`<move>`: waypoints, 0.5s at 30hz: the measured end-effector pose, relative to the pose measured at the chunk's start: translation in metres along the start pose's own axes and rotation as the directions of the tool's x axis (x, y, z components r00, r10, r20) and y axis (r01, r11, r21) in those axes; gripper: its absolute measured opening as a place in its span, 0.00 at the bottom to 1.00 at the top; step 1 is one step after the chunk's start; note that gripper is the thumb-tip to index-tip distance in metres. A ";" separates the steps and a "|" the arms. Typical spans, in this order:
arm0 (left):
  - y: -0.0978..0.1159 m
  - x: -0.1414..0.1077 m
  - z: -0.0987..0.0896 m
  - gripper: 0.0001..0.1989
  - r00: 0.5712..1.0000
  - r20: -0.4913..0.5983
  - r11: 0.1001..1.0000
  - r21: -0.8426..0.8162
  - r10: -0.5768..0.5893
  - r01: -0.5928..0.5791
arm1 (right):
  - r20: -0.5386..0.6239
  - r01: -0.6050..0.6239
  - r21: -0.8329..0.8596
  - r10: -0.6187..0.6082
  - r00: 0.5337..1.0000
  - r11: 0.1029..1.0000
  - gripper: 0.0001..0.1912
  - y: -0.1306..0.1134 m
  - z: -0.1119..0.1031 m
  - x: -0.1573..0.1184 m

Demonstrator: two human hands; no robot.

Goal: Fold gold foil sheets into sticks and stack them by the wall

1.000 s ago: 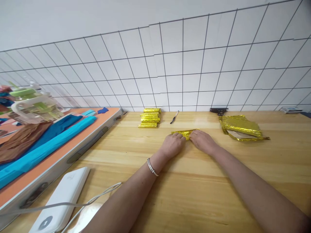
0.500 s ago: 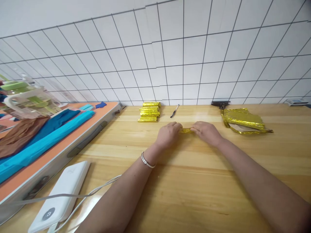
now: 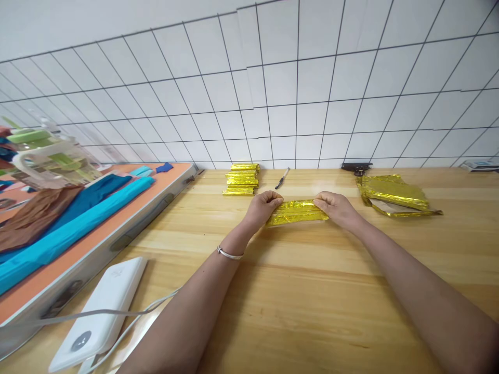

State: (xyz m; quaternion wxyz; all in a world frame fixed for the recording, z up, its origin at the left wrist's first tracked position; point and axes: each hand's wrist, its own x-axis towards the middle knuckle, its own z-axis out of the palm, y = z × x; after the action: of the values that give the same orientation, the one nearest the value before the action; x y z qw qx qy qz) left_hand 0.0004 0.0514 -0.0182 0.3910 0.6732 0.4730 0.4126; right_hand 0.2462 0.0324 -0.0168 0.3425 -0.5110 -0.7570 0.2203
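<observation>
Between my hands a sheet of gold foil paper [image 3: 299, 212] is stretched out, creased lengthwise, with a pale edge showing along its bottom. My left hand [image 3: 263, 209] pinches its left end, and a silver bangle sits on that wrist. At the other end my right hand [image 3: 334, 206] grips the upper right corner between thumb and fingers. Several narrow rolled or folded gold strips [image 3: 241, 180] lie in a row beyond my left hand. To the right rests a stack of gold foil sheets [image 3: 395, 193], partly showing a pale underside.
A pen [image 3: 282, 178] lies near the wall, and a black clip-like object [image 3: 356, 167] is farther right. On the left are a white power bank [image 3: 99, 311] with a cable, an orange board [image 3: 156, 179] bearing blue and brown cloth [image 3: 42, 210], and a clear jug [image 3: 54, 163].
The gold foil was a small narrow piece with my hands close together; now it is opened wider and shows more surface. My hands have moved apart.
</observation>
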 end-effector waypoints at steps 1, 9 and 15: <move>-0.002 0.000 0.000 0.12 1.000 0.016 1.000 -0.008 -0.004 0.004 | 0.003 -0.006 -0.008 0.006 1.000 1.000 0.13 0.001 0.000 0.000; -0.016 0.003 -0.004 0.11 0.997 0.080 1.000 0.017 -0.007 0.006 | 0.049 -0.044 -0.125 0.050 0.998 0.991 0.14 0.013 0.001 -0.001; -0.022 0.004 -0.004 0.06 0.995 0.100 0.997 0.076 -0.009 0.001 | 0.063 -0.083 -0.259 0.103 0.993 0.962 0.15 0.019 0.002 0.000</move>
State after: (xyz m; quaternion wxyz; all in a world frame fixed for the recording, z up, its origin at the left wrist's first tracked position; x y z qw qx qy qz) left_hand -0.0096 0.0617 -0.0361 0.3896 0.7061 0.4698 0.3591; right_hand 0.2567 0.0396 -0.0314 0.2340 -0.5771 -0.7667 0.1559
